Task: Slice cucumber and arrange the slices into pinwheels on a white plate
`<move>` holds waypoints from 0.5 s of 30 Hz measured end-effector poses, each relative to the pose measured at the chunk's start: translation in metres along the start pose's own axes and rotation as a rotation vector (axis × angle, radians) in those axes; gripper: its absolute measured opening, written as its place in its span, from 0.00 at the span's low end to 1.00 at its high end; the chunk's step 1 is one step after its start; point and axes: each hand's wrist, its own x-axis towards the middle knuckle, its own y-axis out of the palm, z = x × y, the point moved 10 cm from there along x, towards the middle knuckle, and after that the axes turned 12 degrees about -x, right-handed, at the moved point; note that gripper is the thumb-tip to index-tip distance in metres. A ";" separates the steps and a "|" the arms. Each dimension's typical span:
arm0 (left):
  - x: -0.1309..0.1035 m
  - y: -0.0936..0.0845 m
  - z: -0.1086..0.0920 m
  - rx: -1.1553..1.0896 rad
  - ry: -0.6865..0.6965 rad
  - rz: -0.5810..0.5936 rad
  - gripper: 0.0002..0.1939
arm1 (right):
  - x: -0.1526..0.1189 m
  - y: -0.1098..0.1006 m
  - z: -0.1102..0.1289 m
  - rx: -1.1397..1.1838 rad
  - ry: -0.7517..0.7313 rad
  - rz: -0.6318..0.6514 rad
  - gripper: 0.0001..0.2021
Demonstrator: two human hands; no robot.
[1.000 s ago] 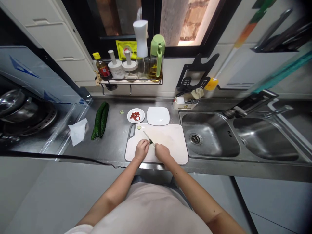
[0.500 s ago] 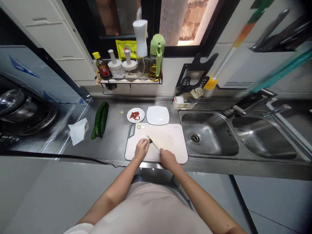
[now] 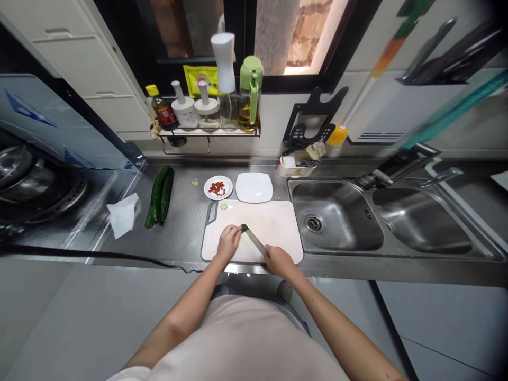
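Over a white cutting board [image 3: 278, 227], my right hand [image 3: 279, 261] is closed round the handle of a knife [image 3: 256, 239]. The blade points up and left, its tip at a small dark green piece [image 3: 243, 228]. The fingers of my left hand [image 3: 229, 242] pinch that piece at its left side. A pale green cucumber slice [image 3: 224, 207] lies near the board's upper left corner. Behind the board stand a white plate with chopped red pieces [image 3: 218, 188] and a bare white square plate [image 3: 254, 187].
Two cucumbers [image 3: 160, 196] and a white paper sheet [image 3: 123, 214] lie on the left of the counter. A double sink [image 3: 337, 217] is on the right. Seasoning bottles stand on a wall rack [image 3: 210, 131]. A pot [image 3: 24, 174] is at far left.
The knife has turned so that more of its blade's flat side shows, with its handle slightly farther from my left hand. The whole view has shifted a little.
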 end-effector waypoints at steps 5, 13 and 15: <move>-0.002 0.000 0.000 -0.001 -0.016 -0.005 0.10 | -0.002 -0.004 -0.004 -0.032 0.023 -0.039 0.13; -0.003 -0.013 0.002 -0.033 -0.086 -0.087 0.13 | -0.008 -0.016 -0.004 -0.100 0.081 -0.105 0.14; -0.002 -0.021 0.004 -0.028 -0.138 -0.141 0.13 | -0.009 -0.021 -0.004 -0.096 0.082 -0.129 0.13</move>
